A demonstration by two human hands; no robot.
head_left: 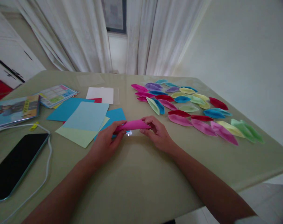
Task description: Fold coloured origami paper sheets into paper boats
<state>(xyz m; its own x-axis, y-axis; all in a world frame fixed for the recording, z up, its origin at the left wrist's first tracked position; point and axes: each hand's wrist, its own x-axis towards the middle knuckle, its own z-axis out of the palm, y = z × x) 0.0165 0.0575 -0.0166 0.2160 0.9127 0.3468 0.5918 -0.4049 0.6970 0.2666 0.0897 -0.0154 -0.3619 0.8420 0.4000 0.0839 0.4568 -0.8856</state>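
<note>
A folded magenta paper piece point(133, 125) is held just above the table between both hands. My left hand point(106, 141) pinches its left end with thumb and fingers closed. My right hand point(156, 132) pinches its right end, fingers curled around it. Both forearms reach in from the bottom edge. Loose sheets of light blue, blue and pale green paper point(85, 123) lie just left of the hands.
Several folded paper boats point(190, 109) in pink, red, blue, green, yellow and purple cover the table's right half. A dark tablet point(14, 165) with a white cable point(47, 165) lies front left. Booklets point(14, 109) and a white sheet point(100, 95) lie further back. Curtains hang behind the table point(136, 180).
</note>
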